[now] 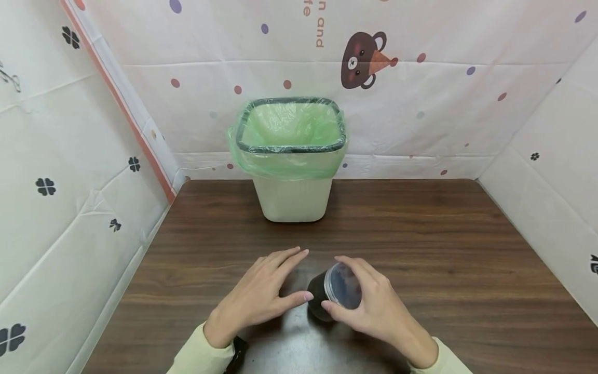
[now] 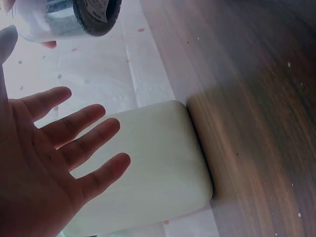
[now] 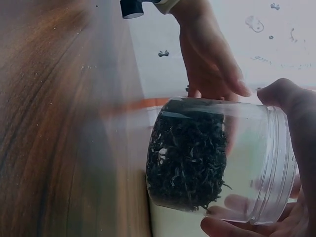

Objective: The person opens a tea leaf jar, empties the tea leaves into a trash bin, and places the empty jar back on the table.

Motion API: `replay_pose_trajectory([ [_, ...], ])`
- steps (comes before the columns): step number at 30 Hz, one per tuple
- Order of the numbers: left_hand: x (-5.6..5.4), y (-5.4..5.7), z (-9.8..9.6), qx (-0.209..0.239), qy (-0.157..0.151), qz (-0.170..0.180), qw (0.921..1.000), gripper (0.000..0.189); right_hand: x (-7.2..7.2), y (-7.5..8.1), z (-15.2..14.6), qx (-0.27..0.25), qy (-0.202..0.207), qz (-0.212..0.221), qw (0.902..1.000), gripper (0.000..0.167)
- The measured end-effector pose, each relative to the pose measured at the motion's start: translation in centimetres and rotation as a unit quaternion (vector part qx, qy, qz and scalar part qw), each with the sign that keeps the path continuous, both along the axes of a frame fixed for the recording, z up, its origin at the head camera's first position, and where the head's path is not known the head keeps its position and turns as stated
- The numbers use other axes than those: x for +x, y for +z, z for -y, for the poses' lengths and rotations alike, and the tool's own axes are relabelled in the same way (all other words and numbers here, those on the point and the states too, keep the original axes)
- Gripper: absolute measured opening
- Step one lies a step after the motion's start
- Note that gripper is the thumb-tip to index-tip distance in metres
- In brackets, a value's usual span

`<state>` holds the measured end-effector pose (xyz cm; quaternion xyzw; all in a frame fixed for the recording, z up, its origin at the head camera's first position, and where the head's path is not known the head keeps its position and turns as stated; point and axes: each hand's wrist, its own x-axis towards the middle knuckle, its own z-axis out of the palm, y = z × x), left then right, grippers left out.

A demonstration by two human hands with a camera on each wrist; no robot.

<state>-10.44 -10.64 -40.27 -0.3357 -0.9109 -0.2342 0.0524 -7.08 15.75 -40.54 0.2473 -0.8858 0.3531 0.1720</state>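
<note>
A clear screw-lid jar (image 1: 320,297), partly filled with dark dried leaves like loose tea, leans tilted over the table in the head view. My right hand (image 1: 380,306) grips it around its clear lid (image 1: 347,286), thumb on the near side and fingers on the far side. In the right wrist view the leaves (image 3: 187,158) lie toward the jar's base. The left wrist view shows the jar's underside (image 2: 98,12), bearing a label, apart from the tabletop. My left hand (image 1: 259,296) is spread beside the jar, its thumb close to the wall; whether they touch I cannot tell.
A pale bin (image 1: 294,202) lined with a green plastic bag (image 1: 289,169) stands at the table's back edge, left of centre. Printed cloth (image 1: 420,114) hangs behind and on both sides of the brown wooden table (image 1: 444,249).
</note>
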Motion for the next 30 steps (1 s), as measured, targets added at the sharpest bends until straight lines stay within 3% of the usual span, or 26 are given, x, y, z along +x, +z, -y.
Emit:
replay_pose_trajectory([
  [8, 0.1, 0.1, -0.4, -0.010, -0.015, 0.008, 0.9998, 0.084, -0.1, 0.3, 0.2, -0.004, -0.028, 0.007, 0.9996, 0.077],
  [22, 0.4, 0.0, -1.3, 0.000, -0.036, 0.001, 0.9993, 0.091, -0.1, 0.5, 0.7, -0.031, -0.043, 0.026, 0.9983, 0.075],
  [30, 0.6, 0.0, -1.6, 0.000, -0.029, -0.007, 0.9996, 0.099, -0.1, 0.5, 1.0, -0.037, -0.035, 0.016, 0.9985, 0.074],
])
